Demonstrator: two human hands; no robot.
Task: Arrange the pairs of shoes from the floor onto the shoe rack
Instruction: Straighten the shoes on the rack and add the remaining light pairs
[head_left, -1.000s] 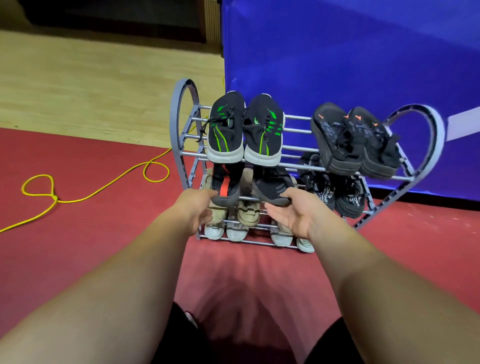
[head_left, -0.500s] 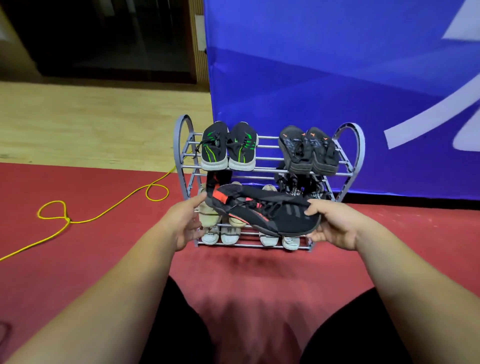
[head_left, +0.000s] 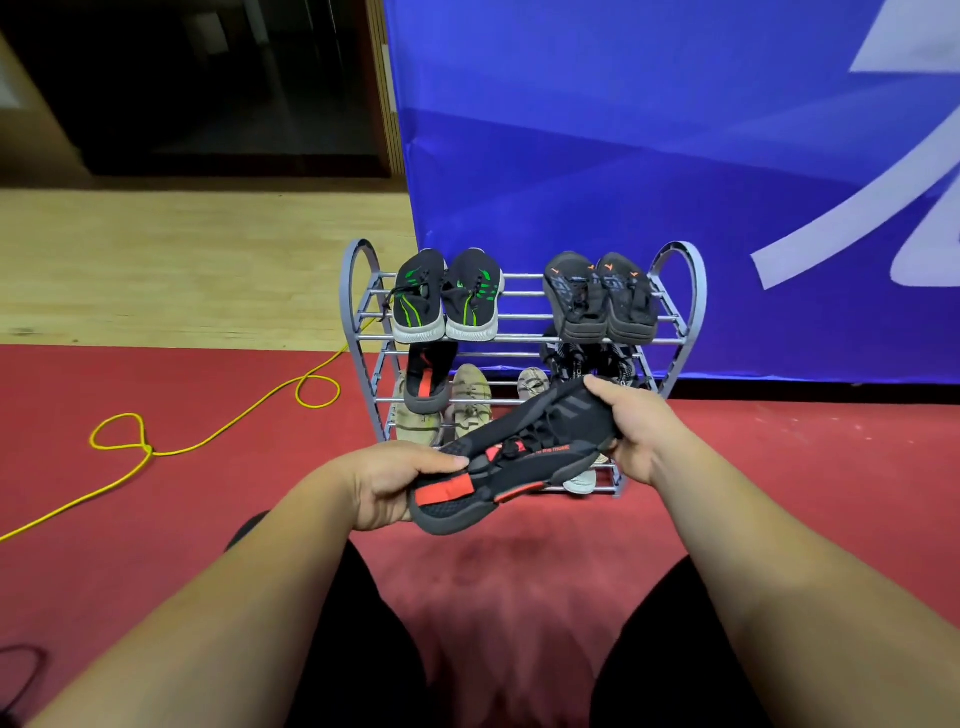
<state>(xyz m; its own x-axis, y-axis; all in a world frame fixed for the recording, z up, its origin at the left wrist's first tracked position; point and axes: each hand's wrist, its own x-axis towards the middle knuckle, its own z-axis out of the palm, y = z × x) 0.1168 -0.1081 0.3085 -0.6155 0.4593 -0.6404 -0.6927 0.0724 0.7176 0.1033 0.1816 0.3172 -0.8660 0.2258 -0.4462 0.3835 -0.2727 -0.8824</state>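
Black-and-red shoe gripped at both ends.
My left hand clasps heel, right hand toe; it lies crosswise before the rack.

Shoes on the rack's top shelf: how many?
4: green-striped pair at the left end, dark orange-marked pair at the right end; none appears hidden there.

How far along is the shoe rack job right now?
Done: green-striped pair and orange-marked pair on the top shelf of the rack, more shoes below. In hand: left hand and right hand grip a black-and-red shoe. Left: set it beside its mate on the middle shelf; no other shoes visible on the floor.
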